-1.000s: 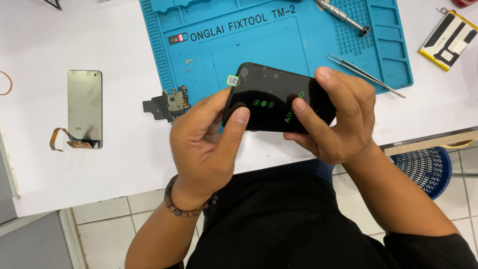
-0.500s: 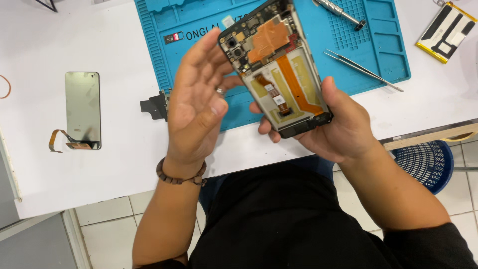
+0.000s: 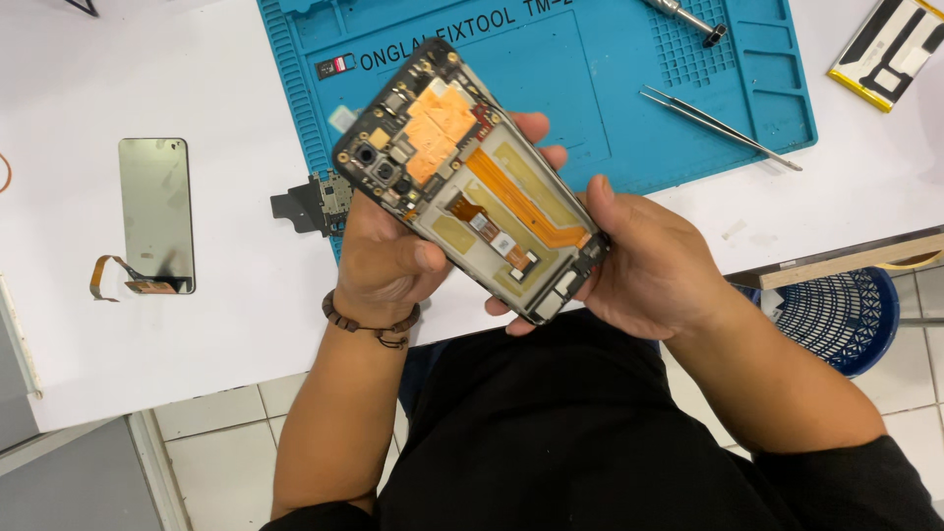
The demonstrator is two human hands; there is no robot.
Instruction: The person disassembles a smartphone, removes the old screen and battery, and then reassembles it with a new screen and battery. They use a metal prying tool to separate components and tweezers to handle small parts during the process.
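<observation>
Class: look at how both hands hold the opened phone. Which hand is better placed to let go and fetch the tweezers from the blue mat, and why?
Probably the right hand. The tweezers lie on the blue mat on its side, above it. The left hand cradles the opened phone from beneath and could likely support it alone.

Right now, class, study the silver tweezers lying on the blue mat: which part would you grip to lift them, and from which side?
Probably the tweezers are best pinched across the middle of their two thin arms, coming from above. They lie flat on the blue mat, tips pointing right, with bare mat on both sides, so nothing blocks fingers there.
</observation>
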